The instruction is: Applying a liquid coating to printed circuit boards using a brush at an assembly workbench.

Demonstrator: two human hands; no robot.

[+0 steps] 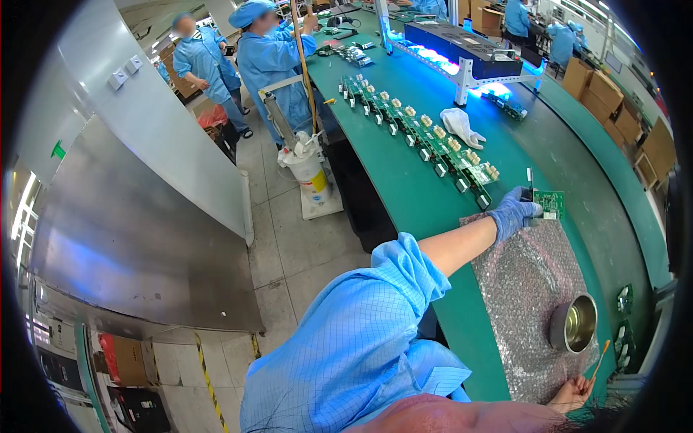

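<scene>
My left hand (512, 212), in a blue glove, is closed on the edge of a small green circuit board (551, 203) with taller dark and white parts at its side. The hand is above the far end of a sheet of bubble wrap (509, 310). Down at the lower right my bare right hand (569, 395) pinches a thin brush (600, 359) with an orange-yellow end that points up. A round metal cup (574, 322) with some yellowish liquid stands on the wrap between my hands. Part of the right hand is cut off by the dark rim.
A long row of circuit boards (426, 135) lies on the green bench (393, 180) beyond my left hand, near a white cloth (463, 128). A lit machine (462, 49) straddles the conveyor (577, 162). More boards (625, 299) lie right of the cup. Co-workers stand farther off.
</scene>
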